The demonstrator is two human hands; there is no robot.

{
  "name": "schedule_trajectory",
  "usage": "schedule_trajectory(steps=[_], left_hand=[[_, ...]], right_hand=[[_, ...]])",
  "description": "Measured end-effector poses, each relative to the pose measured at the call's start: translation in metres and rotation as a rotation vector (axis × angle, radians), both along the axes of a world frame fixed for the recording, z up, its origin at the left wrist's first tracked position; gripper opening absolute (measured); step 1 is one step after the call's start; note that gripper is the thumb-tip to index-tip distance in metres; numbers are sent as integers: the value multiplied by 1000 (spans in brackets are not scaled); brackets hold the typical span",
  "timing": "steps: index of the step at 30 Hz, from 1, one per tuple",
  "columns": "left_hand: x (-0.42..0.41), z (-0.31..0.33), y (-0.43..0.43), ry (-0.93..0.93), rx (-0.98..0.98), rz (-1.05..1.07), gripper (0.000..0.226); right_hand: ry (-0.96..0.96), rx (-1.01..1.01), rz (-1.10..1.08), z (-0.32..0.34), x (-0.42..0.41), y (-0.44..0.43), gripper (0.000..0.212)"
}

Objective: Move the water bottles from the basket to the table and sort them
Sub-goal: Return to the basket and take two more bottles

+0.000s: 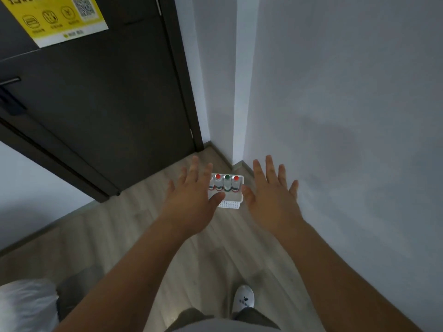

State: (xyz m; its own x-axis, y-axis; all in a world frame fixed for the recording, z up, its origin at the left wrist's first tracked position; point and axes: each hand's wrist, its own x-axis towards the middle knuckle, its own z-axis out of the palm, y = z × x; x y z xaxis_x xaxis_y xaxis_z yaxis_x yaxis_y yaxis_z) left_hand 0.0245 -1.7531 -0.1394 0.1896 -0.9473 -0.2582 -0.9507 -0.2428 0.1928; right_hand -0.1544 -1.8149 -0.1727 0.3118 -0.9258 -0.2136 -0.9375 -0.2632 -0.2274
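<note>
At the far lower left we saw a soft white bundle (24, 305); we could not tell what it was. Above it a strip of pale wall (36, 183) ran up to a dark door (107, 104), which took most of the left half of the view. A dark lever handle (9, 88) sat at the door's left edge, and a yellow poster with a QR code (60, 17) was stuck near its top. Below the door the floor (119, 236) was grey-brown wood-look planking, edged with a skirting board (223, 160) of the same tone where it met the walls.

Our left hand (191, 200) was stretched forward, palm down, with the fingers straight and spread and nothing in them. In the view its thumb lay across the left part of a white perforated plastic basket (229, 204). The basket stood on the floor close to the projecting wall corner (239, 92). Upright in a row along its far side were the water bottles: one mostly hidden behind our left hand, then a red-capped bottle (218, 182), a green-capped bottle (227, 182) and another red-capped bottle (236, 184), each touching its neighbour. The near part of the basket held none that we could see.

Nearer to us a white shoe (244, 299) was planted on the planks. Our right hand (271, 200) reached out just right of the basket, palm down too, its fingers straight, fanned apart and holding nothing. Whether either hand touched the basket we could not tell. Beyond it a plain pale grey wall (347, 116) filled the right side, with a soft shadow across it.
</note>
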Motion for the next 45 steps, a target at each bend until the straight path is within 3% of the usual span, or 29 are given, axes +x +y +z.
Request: schedule_trajectory(steps=[27, 34, 45], left_hand=[[175, -106, -275, 94, 46, -321, 80], [168, -193, -314, 135, 143, -288, 77], [140, -404, -354, 107, 210, -325, 78]], right_hand=[[80, 105, -232, -68, 154, -211, 74], [69, 213, -205, -159, 151, -255, 72], [96, 238, -189, -373, 134, -300, 72]])
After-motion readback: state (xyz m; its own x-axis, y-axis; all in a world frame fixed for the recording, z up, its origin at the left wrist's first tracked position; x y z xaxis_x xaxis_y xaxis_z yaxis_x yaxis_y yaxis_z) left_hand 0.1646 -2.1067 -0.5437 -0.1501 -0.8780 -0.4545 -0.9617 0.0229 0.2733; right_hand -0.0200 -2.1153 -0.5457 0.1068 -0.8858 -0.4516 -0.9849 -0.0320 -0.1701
